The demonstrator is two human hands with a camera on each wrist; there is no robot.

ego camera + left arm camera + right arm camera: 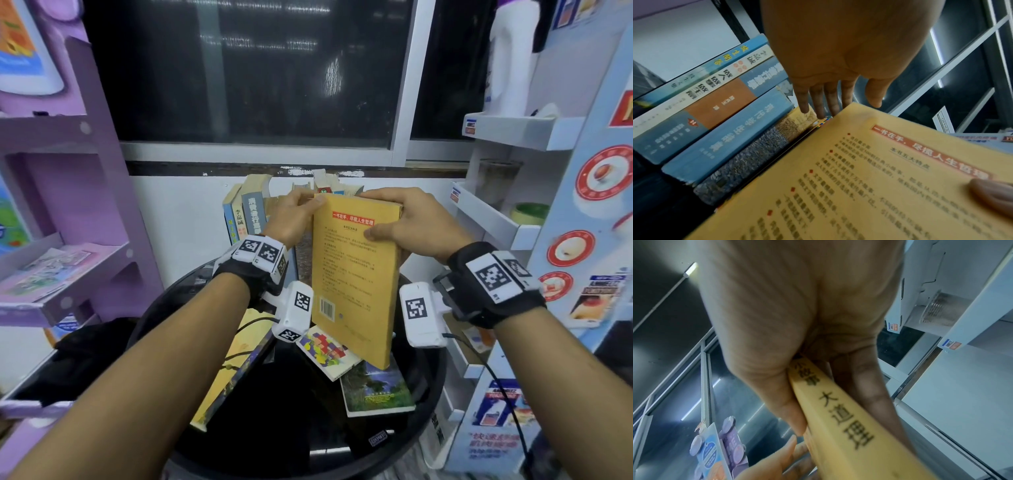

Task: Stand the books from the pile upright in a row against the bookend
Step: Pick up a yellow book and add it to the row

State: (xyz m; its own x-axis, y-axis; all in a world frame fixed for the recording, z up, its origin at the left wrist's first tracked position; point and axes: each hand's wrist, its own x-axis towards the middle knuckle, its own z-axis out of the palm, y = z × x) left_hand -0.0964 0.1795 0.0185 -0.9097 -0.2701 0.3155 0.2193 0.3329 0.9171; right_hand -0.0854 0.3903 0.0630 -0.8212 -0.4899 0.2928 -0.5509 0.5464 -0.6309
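Note:
My right hand [390, 217] grips a yellow book [356, 274] by its top spine corner and holds it upright and slightly tilted above the table. Its thumb [785, 399] lies on the back cover, with the fingers on the other side of the spine [849, 418]. To the left, a row of books [246, 212] stands against the wall. My left hand [298, 212] has straight fingers [818, 107] touching the tops of the standing books [725, 121], right beside the yellow book [879, 178]. I cannot see the bookend.
On the round black table [308, 445] lie a book with coloured blocks [325, 346], a green landscape book [376, 390] and a yellow-covered book [233, 370]. A purple shelf unit [68, 274] stands at the left, white shelves [496, 219] at the right.

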